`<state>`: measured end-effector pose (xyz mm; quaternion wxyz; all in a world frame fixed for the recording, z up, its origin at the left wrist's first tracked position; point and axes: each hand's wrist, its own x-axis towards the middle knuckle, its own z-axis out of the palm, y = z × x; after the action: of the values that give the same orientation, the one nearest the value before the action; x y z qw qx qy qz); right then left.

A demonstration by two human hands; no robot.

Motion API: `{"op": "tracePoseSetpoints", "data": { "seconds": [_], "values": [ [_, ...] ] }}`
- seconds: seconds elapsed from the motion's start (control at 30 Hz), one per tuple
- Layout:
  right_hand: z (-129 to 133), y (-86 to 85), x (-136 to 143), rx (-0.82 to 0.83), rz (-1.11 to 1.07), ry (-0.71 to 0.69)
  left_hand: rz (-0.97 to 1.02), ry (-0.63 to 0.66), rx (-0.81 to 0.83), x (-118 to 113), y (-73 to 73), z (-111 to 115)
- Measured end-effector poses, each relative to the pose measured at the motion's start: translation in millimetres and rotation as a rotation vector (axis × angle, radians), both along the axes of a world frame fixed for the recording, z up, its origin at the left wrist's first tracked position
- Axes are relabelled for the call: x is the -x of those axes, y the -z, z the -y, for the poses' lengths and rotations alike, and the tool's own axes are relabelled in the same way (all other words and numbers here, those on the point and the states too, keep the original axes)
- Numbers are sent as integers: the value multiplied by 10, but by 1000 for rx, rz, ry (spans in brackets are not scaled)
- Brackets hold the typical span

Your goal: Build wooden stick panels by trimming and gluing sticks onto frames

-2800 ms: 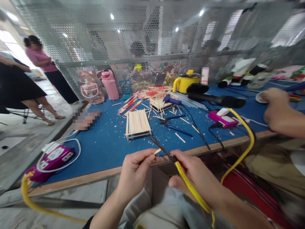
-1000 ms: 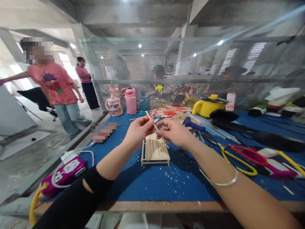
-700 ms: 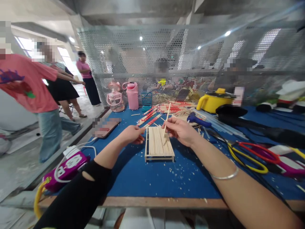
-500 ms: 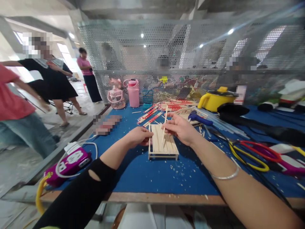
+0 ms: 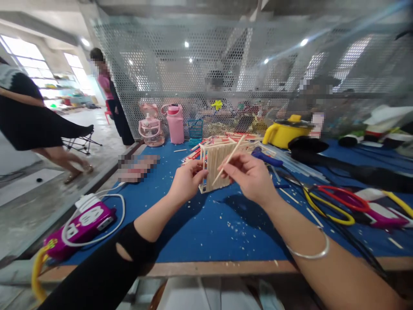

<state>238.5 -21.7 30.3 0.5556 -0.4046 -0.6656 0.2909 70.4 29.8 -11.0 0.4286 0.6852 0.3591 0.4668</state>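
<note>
A small frame of pale wooden sticks (image 5: pixel 214 163) stands tilted up on the blue table, its slatted face toward me. My left hand (image 5: pixel 187 178) pinches its left edge between thumb and fingers. In front of that face, my right hand (image 5: pixel 250 174) grips a single wooden stick (image 5: pixel 231 156), held slanting with its upper end to the right. The stick's lower end is near the slats; whether it touches them I cannot tell.
Red-wrapped chopsticks (image 5: pixel 193 155) lie behind the frame. To the right are a blue-handled tool (image 5: pixel 267 157), clear glue sticks (image 5: pixel 301 165), scissors (image 5: pixel 342 198) and a yellow pot (image 5: pixel 287 132). Pink bottles (image 5: pixel 176 125) stand at the back left, a purple power strip (image 5: pixel 80 226) nearer.
The stick frame has gone from lying flat to tilted upright in my left hand. My right hand still holds the stick, now slanting more. A person at left has moved further left.
</note>
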Motion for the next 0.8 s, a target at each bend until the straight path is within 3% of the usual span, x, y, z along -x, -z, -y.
{"op": "tracePoseSetpoints", "data": {
  "seconds": [0.17, 0.3, 0.8],
  "values": [
    [-62, 255, 72, 29, 268, 69, 23, 35, 45, 22, 58, -58],
    [-128, 375, 112, 31, 313, 103, 50, 110, 91, 48, 43, -72],
    [-139, 429, 180, 6, 263, 133, 9, 132, 83, 73, 15, -67]
  ]
}}
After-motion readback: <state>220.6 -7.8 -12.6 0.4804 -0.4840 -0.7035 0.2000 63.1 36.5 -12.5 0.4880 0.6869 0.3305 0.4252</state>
